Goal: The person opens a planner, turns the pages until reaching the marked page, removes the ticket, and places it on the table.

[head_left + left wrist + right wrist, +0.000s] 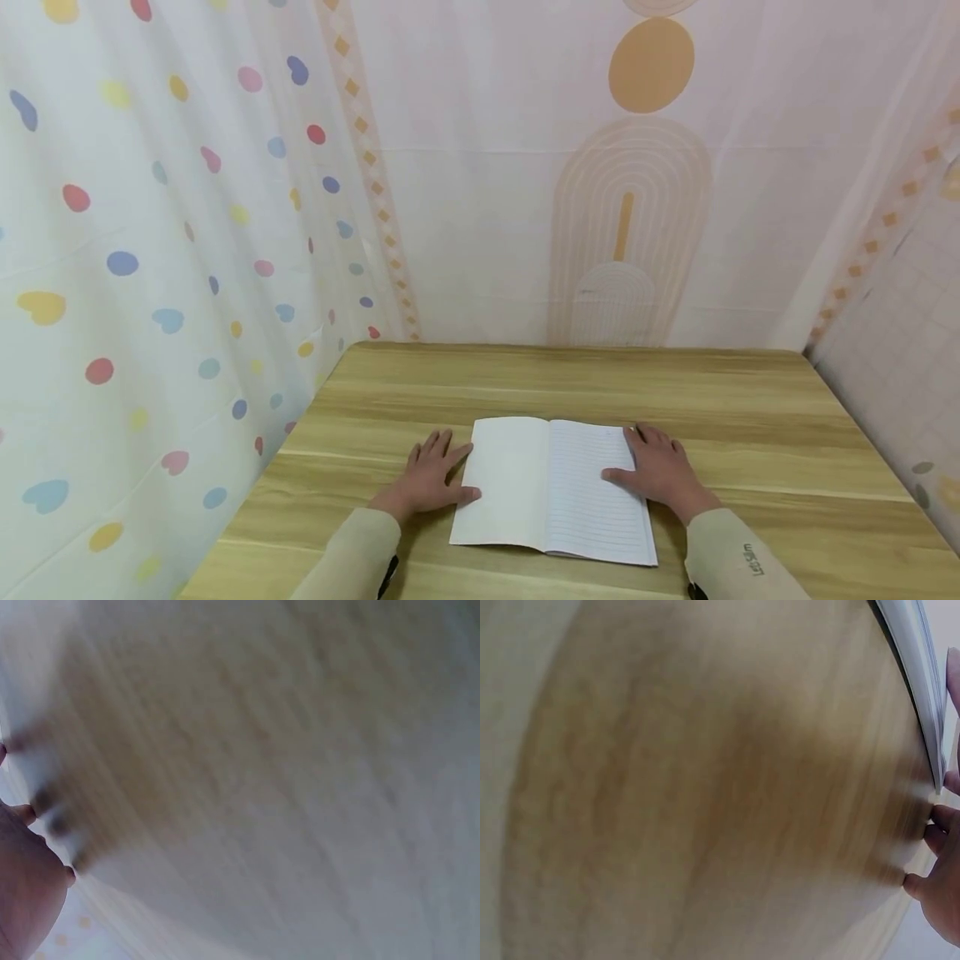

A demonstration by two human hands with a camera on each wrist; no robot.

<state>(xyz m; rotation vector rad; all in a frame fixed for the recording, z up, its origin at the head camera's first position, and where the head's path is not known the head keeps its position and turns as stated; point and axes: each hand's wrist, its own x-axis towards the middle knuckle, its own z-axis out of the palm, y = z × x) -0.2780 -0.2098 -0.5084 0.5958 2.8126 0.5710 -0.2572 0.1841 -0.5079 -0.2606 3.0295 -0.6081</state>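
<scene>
An open notebook lies flat on the wooden table, its left page blank and its right page lined. My left hand is spread beside it, the thumb resting on the left page's outer edge and the other fingers reaching forward at the table. On the other side, my right hand lies over the right edge, thumb and index finger on the lined page. Its remaining fingers touch the table, as the right wrist view shows beside the notebook's page edges. In the left wrist view only part of the left hand appears.
The wood-grain table runs back to a patterned curtain. Another curtain with coloured dots hangs along the left side, and a pale cloth borders the right.
</scene>
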